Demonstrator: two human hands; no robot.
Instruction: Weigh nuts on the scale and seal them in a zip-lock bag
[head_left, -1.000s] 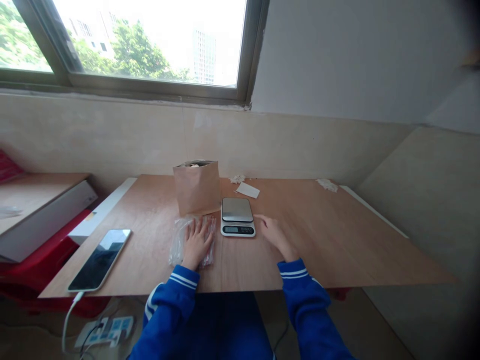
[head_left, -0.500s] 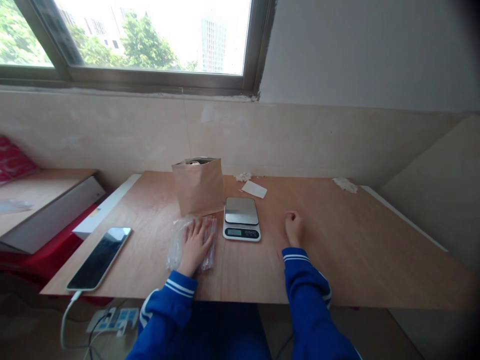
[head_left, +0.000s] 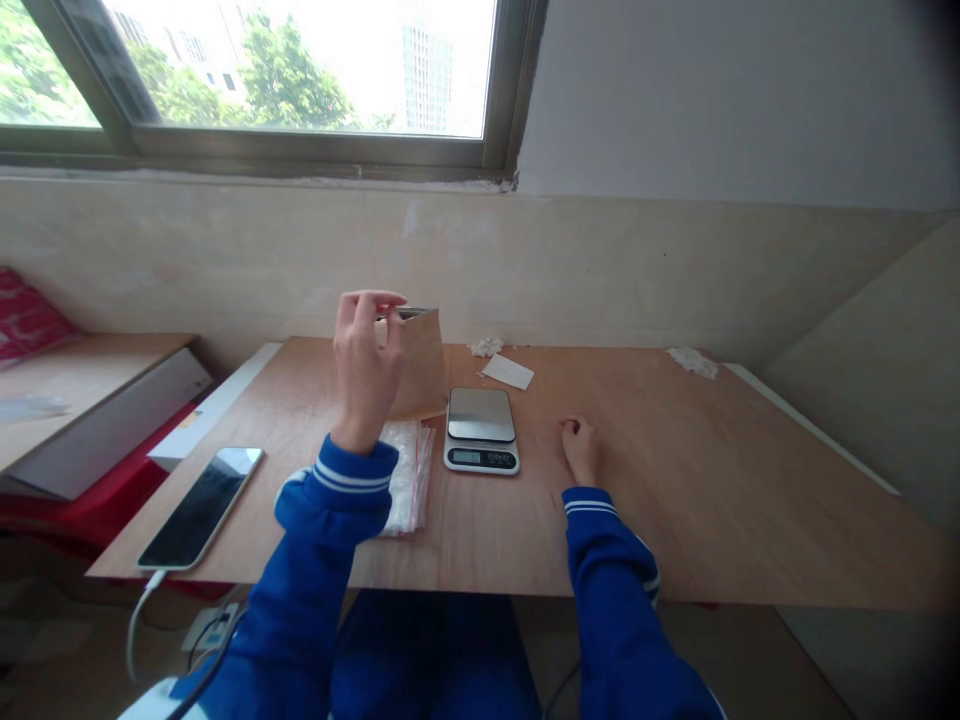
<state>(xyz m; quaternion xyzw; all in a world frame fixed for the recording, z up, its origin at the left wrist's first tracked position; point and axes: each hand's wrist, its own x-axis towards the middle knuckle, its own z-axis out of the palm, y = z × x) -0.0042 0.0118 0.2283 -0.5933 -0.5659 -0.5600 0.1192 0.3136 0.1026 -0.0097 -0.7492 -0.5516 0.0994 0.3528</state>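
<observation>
**Paper bag (head_left: pixel 420 365): left hand raised at its mouth, right hand at rest**

Fingers of my left hand (head_left: pixel 369 365) are bent over at the top of the bag, thumb slightly apart; I cannot tell whether they touch the rim or pinch anything. Fingers of my right hand (head_left: pixel 581 450) are drawn together in a loose curl on the table (head_left: pixel 675 520), with nothing visible in them.

Step in hand, as I judge it: a reach to the bag's mouth. Such a reach calls for keeping the fingertips over the rim and not tipping the bag, which stands upright behind the plastic bags (head_left: pixel 409 480) and just left of the scale (head_left: pixel 481 430). Farther left lies the phone (head_left: pixel 201 510).

Change noted: half a second ago my left palm lay on the plastic bags; it is now lifted clear, leaving them partly uncovered. My right hand and the scale show no notable shift.
</observation>
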